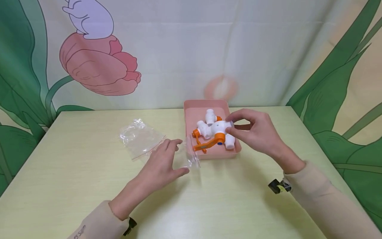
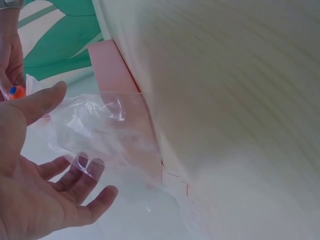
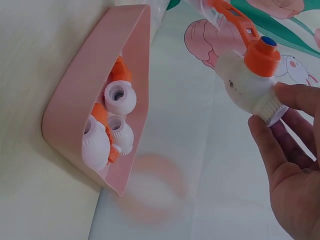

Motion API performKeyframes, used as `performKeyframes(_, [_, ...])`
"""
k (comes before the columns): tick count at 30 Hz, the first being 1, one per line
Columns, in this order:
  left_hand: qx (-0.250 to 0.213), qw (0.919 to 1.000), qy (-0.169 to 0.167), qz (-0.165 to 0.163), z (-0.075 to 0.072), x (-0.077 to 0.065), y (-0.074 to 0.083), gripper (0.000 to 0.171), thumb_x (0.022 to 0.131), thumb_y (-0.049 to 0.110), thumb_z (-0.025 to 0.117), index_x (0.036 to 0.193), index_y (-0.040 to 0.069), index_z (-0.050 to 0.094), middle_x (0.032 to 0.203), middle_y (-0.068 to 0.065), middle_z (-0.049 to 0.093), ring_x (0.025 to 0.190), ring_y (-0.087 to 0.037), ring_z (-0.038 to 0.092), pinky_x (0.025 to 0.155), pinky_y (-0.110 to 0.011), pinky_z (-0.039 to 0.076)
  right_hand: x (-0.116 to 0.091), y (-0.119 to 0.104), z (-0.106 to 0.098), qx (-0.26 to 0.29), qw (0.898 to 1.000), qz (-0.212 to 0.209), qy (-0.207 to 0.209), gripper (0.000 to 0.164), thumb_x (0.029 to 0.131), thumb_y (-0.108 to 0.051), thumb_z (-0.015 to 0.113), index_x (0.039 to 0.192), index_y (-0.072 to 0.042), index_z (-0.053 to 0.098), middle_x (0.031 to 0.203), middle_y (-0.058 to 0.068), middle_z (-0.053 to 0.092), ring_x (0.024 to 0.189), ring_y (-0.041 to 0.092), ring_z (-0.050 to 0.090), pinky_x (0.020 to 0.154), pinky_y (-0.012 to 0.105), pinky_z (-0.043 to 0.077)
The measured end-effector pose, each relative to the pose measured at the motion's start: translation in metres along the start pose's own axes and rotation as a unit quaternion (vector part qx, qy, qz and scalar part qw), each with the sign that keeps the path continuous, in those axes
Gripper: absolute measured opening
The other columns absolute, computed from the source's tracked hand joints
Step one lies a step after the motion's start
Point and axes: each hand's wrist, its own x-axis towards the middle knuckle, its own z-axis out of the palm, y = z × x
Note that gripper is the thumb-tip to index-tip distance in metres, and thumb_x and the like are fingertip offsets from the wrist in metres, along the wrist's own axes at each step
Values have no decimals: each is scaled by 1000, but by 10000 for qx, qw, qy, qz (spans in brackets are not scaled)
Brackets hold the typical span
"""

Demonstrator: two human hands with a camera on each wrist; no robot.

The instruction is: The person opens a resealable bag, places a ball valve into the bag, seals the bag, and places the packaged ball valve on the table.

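My right hand (image 1: 256,132) pinches a white plastic ball valve (image 3: 245,90) by its ribbed end, between thumb and fingers. The valve has an orange lever handle (image 1: 210,142) that points left, and it hangs above a pink tray (image 1: 215,155). At the handle's end is a clear zip bag (image 2: 120,125), which stretches across toward my left hand (image 1: 159,166). That hand's thumb and fingers are spread apart around the bag, and some fingertips show through the film. Inside the tray lie several more white valves (image 3: 120,97) with orange handles.
Another clear zip bag (image 1: 138,139) lies flat on the pale wood table (image 1: 74,172), left of the tray. Behind the table's back edge hangs a printed curtain (image 1: 167,49). The tray stands close to that edge.
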Motion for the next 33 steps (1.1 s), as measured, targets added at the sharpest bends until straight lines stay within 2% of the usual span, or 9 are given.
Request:
performKeyframes(10, [-227,9997,-34,116,-1,2,5,86,79,28,91,146,-2,46,124,-14,57,116,-28,58,94,-42,52,-2,-2,8,-91,9976,-639,-250,27,83,4,83,108,-5,76,106,1,72,97,16,69,82,32,59])
performKeyframes(21, [-473,9987,-103,168,1,4,7,83,81,25,89,146,-3,45,127,-14,56,118,-27,57,97,-41,51,0,-14,18,-110,9924,-1106,-535,24,83,2,83,106,-6,77,107,0,73,98,16,70,81,34,59])
performKeyframes(28, [-541,9984,-159,107,2,5,8,83,81,24,90,146,-1,45,125,-11,56,114,-26,57,95,-40,52,2,-20,25,-235,9824,-1728,-663,28,81,5,84,106,-4,76,105,1,73,94,17,70,81,31,59])
performKeyframes(33, [-580,9982,-171,58,2,5,8,83,81,25,90,145,0,45,123,-11,56,111,-26,58,92,-40,53,3,-24,27,-674,9683,-2321,-633,26,80,2,85,104,-4,77,106,2,73,89,16,68,77,22,55])
